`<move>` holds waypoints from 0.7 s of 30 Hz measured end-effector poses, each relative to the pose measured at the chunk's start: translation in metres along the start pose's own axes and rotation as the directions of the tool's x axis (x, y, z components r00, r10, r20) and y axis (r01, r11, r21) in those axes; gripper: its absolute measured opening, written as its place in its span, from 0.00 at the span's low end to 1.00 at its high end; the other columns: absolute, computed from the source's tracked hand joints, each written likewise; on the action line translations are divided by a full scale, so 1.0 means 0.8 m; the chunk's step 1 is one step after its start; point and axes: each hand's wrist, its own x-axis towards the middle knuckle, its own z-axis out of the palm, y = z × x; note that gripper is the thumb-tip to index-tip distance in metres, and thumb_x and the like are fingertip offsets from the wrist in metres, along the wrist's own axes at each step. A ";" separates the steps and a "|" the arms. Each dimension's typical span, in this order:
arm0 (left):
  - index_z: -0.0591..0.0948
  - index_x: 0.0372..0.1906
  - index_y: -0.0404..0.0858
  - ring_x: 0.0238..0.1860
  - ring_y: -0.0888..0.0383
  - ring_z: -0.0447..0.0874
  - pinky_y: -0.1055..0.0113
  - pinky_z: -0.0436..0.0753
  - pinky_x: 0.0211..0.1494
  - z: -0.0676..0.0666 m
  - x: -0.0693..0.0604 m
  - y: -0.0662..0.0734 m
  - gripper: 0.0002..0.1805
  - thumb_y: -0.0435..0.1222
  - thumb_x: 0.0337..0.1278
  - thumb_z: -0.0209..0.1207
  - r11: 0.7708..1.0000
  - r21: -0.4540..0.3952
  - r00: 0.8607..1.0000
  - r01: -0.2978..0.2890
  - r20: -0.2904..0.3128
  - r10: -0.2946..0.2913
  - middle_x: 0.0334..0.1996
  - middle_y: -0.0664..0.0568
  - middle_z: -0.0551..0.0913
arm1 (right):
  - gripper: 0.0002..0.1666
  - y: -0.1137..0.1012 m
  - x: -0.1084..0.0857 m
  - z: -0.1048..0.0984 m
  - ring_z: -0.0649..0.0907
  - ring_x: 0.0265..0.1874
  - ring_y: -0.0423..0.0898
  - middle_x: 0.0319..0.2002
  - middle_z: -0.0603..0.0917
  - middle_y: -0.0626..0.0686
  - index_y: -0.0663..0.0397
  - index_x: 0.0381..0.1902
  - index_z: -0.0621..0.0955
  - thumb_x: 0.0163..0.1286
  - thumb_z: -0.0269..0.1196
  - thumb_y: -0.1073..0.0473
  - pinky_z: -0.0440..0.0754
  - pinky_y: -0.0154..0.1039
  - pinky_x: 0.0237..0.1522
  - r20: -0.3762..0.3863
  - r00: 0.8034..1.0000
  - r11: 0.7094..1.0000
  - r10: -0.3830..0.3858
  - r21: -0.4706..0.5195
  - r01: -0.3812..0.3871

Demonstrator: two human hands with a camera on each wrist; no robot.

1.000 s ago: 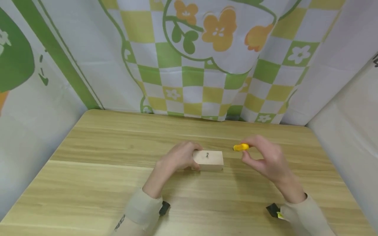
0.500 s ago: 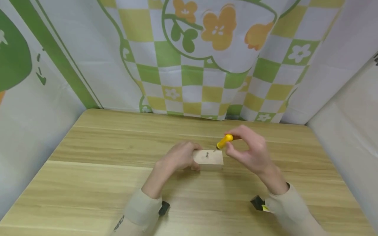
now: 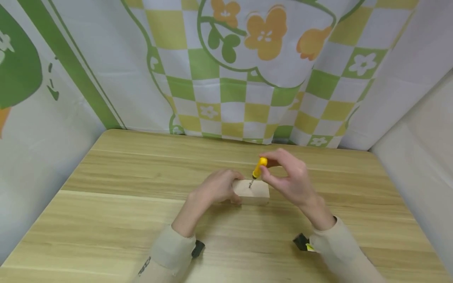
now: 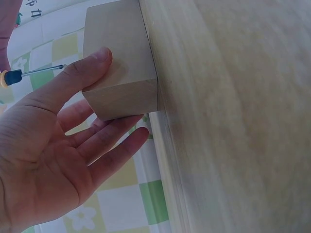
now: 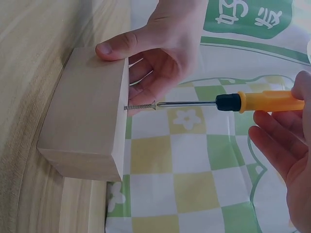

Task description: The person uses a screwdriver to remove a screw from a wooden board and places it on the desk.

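Wood-grain table (image 3: pixel 106 220), checked cloth (image 3: pixel 233 90) behind — green, yellow, white

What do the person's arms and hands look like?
The left hand and right hand wear no gloves. The left sleeve, with a dark marking, and right sleeve are pale beige. Beside each cuff is a black piece, the right's with yellow-green.

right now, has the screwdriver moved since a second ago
Yes: in the head view, judged against the table, the screwdriver has moved left, from right of the wooden block to over it, its tip now at the screw.
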 end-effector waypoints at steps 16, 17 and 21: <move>0.85 0.53 0.44 0.45 0.57 0.80 0.59 0.79 0.51 0.001 -0.001 0.000 0.31 0.37 0.34 0.79 1.000 0.000 1.000 0.007 -0.002 -0.007 0.50 0.52 0.86 | 0.12 0.001 0.005 0.006 0.85 0.30 0.46 0.34 0.85 0.56 0.67 0.42 0.82 0.60 0.63 0.70 0.84 0.30 0.36 0.019 0.998 0.998 0.063 0.021 -0.064; 0.85 0.53 0.44 0.45 0.57 0.80 0.59 0.79 0.51 0.001 -0.001 0.000 0.31 0.37 0.34 0.79 1.000 -0.001 1.000 0.008 -0.001 -0.008 0.50 0.52 0.86 | 0.12 0.001 0.006 0.006 0.85 0.30 0.46 0.34 0.85 0.56 0.67 0.43 0.82 0.60 0.63 0.70 0.84 0.29 0.37 0.022 0.997 0.997 0.074 0.019 -0.074; 0.85 0.53 0.45 0.44 0.57 0.80 0.60 0.79 0.51 0.000 -0.001 0.000 0.31 0.37 0.34 0.79 1.000 0.003 1.000 0.010 0.000 -0.010 0.50 0.52 0.86 | 0.13 -0.002 0.009 0.005 0.85 0.30 0.46 0.34 0.85 0.55 0.66 0.44 0.82 0.60 0.64 0.69 0.83 0.27 0.39 0.040 0.994 0.995 0.098 -0.008 -0.098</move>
